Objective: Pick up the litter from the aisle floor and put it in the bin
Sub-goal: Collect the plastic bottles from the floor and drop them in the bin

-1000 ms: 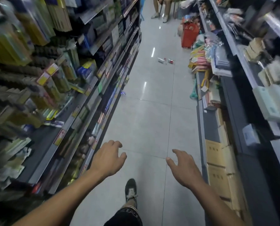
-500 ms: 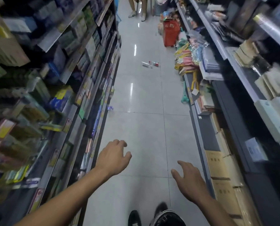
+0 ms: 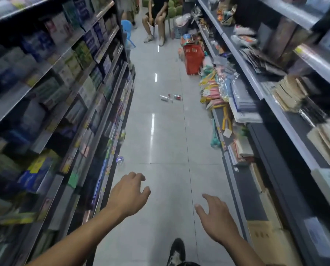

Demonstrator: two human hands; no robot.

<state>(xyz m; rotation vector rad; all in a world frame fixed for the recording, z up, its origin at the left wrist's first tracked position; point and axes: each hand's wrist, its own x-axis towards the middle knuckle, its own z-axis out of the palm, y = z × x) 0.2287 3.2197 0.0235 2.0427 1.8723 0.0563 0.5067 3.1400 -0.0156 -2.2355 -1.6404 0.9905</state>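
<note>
**Litter lies ahead, both hands empty**

Nothing is held by either hand. The left hand (image 3: 128,194) and the right hand (image 3: 216,217) are stretched forward above the aisle floor (image 3: 166,146), with fingers relaxed and loosely spread. The main litter (image 3: 170,97), a small group of bottle-like pieces, is seen well apart from both hands, straight ahead and far up the aisle. The long axis of the pieces appears to run roughly across the aisle, though this is too small to be sure. A smaller crumpled wrapper (image 3: 120,160) is found near the foot of the left shelf (image 3: 95,131), clearly nearer to the left hand. It is judged that this piece can be reached first. No bin can be identified with certainty.
</note>
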